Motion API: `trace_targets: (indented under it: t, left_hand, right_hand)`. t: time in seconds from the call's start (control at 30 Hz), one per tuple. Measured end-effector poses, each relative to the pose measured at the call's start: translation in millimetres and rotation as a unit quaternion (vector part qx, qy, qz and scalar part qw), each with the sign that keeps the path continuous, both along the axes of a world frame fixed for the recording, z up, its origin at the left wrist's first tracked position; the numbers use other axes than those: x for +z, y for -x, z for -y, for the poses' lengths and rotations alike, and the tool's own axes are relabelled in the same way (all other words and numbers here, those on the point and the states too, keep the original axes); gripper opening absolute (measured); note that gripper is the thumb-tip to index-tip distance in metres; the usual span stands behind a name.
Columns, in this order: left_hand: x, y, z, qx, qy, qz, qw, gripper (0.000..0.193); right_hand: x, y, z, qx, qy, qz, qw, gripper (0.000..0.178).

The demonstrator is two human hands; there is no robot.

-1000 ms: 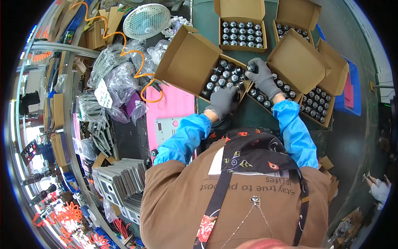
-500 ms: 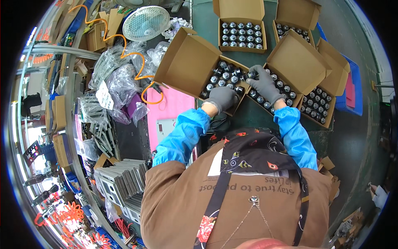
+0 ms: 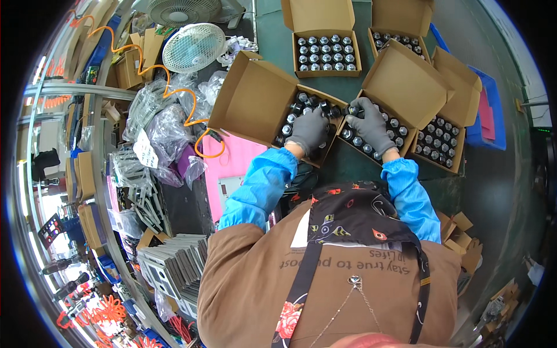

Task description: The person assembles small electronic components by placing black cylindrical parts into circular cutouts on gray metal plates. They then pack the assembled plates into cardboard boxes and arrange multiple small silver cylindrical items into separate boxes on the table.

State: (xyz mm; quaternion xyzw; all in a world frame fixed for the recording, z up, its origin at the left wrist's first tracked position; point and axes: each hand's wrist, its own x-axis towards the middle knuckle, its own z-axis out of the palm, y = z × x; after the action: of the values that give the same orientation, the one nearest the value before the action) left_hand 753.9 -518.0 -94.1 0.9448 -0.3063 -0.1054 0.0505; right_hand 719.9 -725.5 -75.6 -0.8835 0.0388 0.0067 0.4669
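Note:
My left hand (image 3: 310,130), in a grey glove, is inside an open cardboard box (image 3: 255,100) of loose black cylindrical pieces with silver hexagonal tops (image 3: 286,130). Its fingers curl down among them and hide what they grip. Just right of it, my right hand (image 3: 372,125), gloved too, is closed on a dark cylindrical piece (image 3: 351,110) held between thumb and fingers. That hand is over the left edge of a second open box (image 3: 415,87), where similar pieces stand upright in rows with hexagonal tops up.
Behind stands another open box (image 3: 328,73) of such pieces; two more (image 3: 400,14) (image 3: 455,75) are at the right. A blue bin (image 3: 493,110) lies beyond them. To the left are a pink mat (image 3: 232,156), an orange air hose (image 3: 188,123), plastic bags, a fan (image 3: 194,47) and stacked grey panels (image 3: 168,267).
My left hand has moved up and left, deeper over the loose pieces. My right hand stays by the second box's edge, still holding a piece. The whole view has shifted slightly.

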Motion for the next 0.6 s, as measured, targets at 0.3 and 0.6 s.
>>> trace_targets:
  t: [0.3, 0.6]
  left_hand:
    - [6, -3, 7, -0.002, 0.005, -0.037, 0.999, 0.025]
    - [-46, -27, 40, 0.029, 0.051, 0.080, 0.995, 0.020]
  right_hand:
    - [7, 0, -5, -0.007, -0.038, -0.014, 0.999, 0.031]
    - [3, 2, 3, -0.023, -0.035, -0.022, 0.999, 0.033]
